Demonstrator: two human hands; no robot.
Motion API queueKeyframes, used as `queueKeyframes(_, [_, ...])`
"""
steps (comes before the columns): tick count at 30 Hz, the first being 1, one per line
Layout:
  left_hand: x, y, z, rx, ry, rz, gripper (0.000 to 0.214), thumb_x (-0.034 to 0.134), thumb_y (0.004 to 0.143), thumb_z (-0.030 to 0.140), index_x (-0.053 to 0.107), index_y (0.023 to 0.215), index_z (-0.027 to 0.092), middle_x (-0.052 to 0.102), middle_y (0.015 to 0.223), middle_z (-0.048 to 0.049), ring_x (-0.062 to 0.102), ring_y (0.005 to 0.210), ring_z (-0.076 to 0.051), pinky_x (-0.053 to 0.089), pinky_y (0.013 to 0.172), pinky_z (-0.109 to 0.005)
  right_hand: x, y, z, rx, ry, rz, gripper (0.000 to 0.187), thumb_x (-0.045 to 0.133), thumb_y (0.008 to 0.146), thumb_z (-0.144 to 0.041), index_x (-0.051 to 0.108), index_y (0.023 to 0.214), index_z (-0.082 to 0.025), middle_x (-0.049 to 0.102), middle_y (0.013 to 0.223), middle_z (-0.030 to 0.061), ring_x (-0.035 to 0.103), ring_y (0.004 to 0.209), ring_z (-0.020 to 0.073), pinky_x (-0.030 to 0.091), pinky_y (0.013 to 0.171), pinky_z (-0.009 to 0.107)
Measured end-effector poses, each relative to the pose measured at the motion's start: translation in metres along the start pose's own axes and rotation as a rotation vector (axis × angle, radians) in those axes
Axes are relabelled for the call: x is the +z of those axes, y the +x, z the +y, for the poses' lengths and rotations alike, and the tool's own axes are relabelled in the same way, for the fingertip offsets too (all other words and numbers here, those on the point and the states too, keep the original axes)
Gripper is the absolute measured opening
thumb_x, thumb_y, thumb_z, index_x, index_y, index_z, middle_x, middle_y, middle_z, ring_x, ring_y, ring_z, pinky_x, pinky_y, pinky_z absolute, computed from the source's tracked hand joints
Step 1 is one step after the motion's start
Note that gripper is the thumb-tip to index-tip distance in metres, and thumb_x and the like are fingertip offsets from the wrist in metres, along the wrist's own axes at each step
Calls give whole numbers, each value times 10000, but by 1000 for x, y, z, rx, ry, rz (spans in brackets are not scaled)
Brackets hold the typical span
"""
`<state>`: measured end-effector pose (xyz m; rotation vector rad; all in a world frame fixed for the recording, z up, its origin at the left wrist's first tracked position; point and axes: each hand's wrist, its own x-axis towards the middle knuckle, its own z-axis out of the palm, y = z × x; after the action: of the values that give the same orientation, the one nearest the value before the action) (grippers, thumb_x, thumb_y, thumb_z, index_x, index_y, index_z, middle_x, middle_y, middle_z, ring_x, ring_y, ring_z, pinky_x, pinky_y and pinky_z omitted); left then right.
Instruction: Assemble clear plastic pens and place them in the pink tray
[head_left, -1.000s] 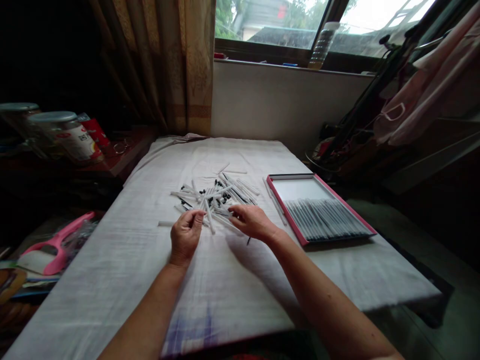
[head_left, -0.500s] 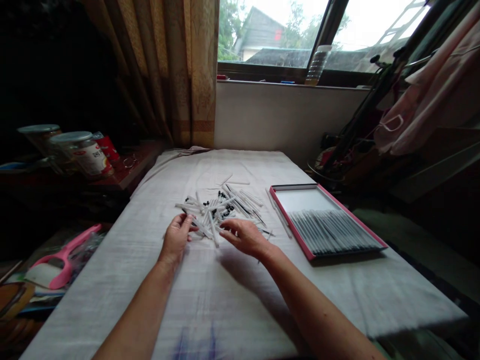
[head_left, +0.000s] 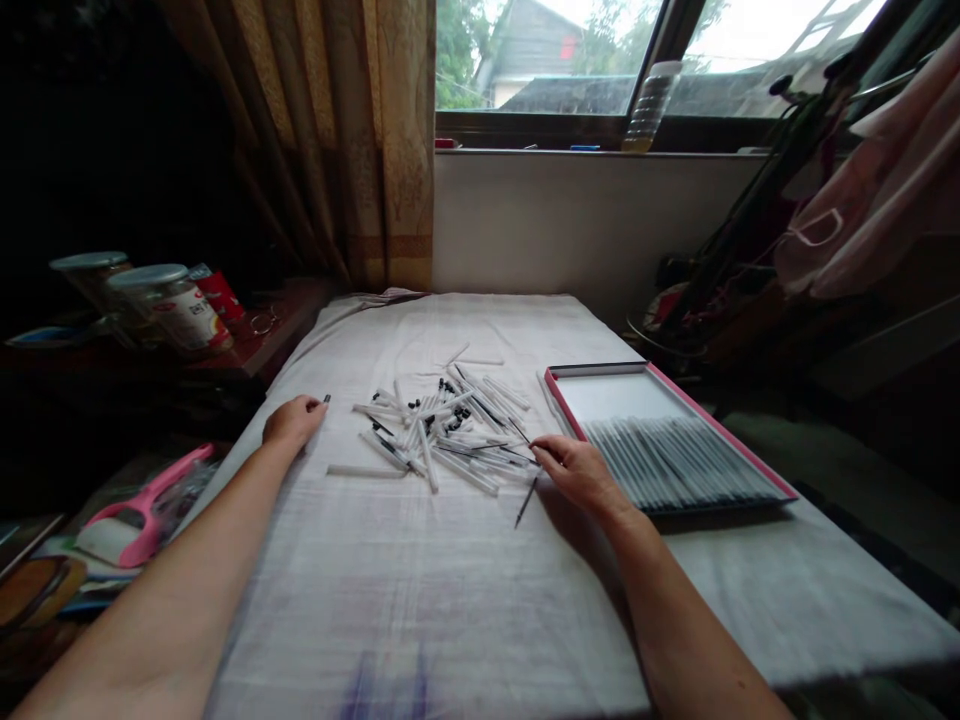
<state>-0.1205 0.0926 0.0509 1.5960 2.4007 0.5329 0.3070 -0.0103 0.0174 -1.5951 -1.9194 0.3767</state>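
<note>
A loose pile of clear-white pen barrels with small black parts and thin dark refills lies mid-table. My left hand is closed at the left of the pile, and a small black pen part sticks out from its fingertips; anything inside the fist is hidden. My right hand pinches a thin dark pen refill at the pile's right edge. Just below that hand, another dark refill lies on the cloth. Right of it, a pink-rimmed box holds a row of pens.
A white cloth covers the table. At the left, jars stand on a dark side table, above a pink-handled tool. A curtain and a window sill with a bottle are behind.
My left hand has moved left, away from the pile, with the small black part. My right hand has moved right toward the box. A barrel now lies at the pile's lower left.
</note>
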Motion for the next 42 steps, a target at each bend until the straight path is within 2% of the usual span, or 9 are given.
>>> queueKeyframes(4, [3,-11,0,49,76,35,276,534,828,381,693,965,202,733,927,-97,666,805,-272,446,641,-309,4,-2,-2,5,30,-29,256,522,875,-336,747,922,-223,769,914,66,708,836,221,504,752,311])
queueKeyframes(8, [5,-49,8,133,122,147,350,502,871,337,635,1154,180,633,1202,-156,592,1091,-311,451,851,-359,3,-4,-2,0,67,-36,258,520,874,-343,748,912,-228,770,890,59,707,804,212,507,737,302])
queueKeyframes(12, [23,-105,35,509,117,158,226,499,907,354,682,935,226,688,982,-83,617,958,-258,451,851,-336,1,-5,-3,13,60,-71,264,523,871,-351,749,914,-222,768,844,52,701,741,202,502,699,288])
queueKeyframes(16, [44,-140,65,661,160,81,264,543,901,429,674,833,209,684,900,-89,619,900,-259,459,778,-332,2,-7,-7,-14,69,-93,261,526,868,-346,749,913,-217,767,859,53,699,768,203,494,711,285])
queueKeyframes(20, [54,-146,82,599,165,22,222,588,876,404,672,920,204,677,973,-110,615,965,-275,454,820,-343,1,-9,-9,-32,93,-122,277,526,870,-353,749,935,-203,765,852,58,695,761,202,490,689,282])
queueKeyframes(26, [53,-137,97,448,112,-80,246,610,819,429,694,779,201,686,979,-132,631,989,-326,471,824,-397,-6,-11,-4,-3,72,-169,255,535,865,-326,756,914,-208,766,849,45,690,766,187,490,723,281])
queueKeyframes(31, [52,-122,105,272,7,-196,169,672,695,348,666,587,218,702,733,-99,669,861,-341,483,738,-389,-12,-15,-4,-44,83,-330,255,582,776,-187,761,956,-215,751,815,22,668,739,167,488,696,251])
queueKeyframes(36, [49,-118,100,190,-263,-289,129,688,678,314,646,622,205,681,661,-48,670,806,-267,471,644,-290,-14,-18,-12,-111,-53,-420,194,636,764,-193,774,888,-252,714,789,13,639,695,154,458,665,246])
queueKeyframes(42, [45,-139,94,91,-749,-480,205,566,854,372,607,885,174,717,863,-57,684,658,-140,425,447,-175,-15,-18,-18,-197,-217,-327,106,657,813,-232,757,835,-259,687,922,29,631,735,151,425,655,241])
